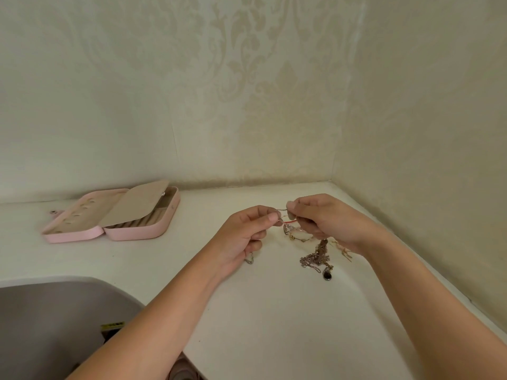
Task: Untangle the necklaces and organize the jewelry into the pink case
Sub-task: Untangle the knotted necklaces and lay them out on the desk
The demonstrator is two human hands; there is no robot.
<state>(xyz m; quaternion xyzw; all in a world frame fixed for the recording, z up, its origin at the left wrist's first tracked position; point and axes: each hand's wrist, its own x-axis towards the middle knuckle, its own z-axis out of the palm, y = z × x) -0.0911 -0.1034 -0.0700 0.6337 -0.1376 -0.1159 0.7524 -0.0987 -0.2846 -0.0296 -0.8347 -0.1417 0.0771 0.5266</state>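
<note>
Both hands up over the white counter (274, 311): left hand (244, 231) and right hand (323, 218) each pinching the tangled necklaces (315, 256), chains dangling below; pink case (115, 215) lies open, far left.

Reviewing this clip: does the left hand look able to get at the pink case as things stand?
Probably yes, though not freely: the left hand pinches the tangled necklaces, but only bare counter lies between it and the open pink case.

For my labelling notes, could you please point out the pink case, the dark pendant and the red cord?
pink case (134, 234): head view, front wall.
dark pendant (327, 275): head view, its middle.
red cord (289, 221): head view, its visible middle.
</note>
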